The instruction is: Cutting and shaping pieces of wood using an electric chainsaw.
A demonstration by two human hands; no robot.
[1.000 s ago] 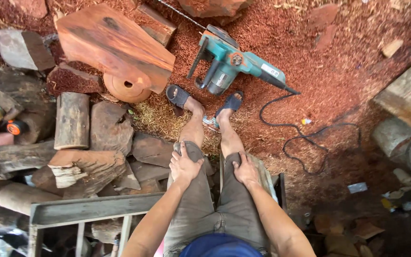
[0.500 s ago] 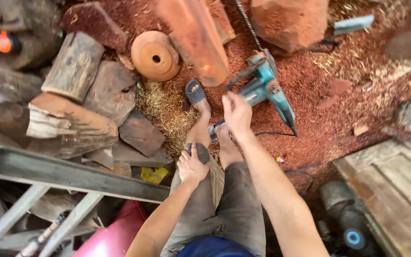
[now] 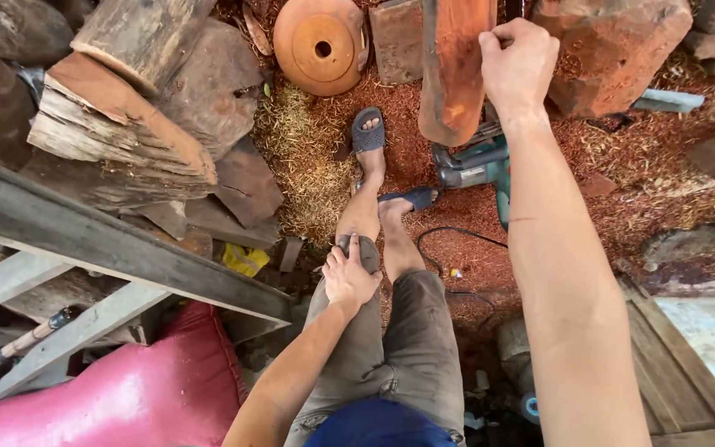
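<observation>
We see our right hand stretched well forward, clenched on the edge of a reddish wooden slab; the slab's long axis runs away from us, its rounded near end just above the teal electric chainsaw on the sawdust; our left hand rests flat on the left knee, far from the slab; left of the slab lie a turned round wooden disc and stacked logs; right of it, a red wood block; our sandalled feet sit just beside the chainsaw.
</observation>
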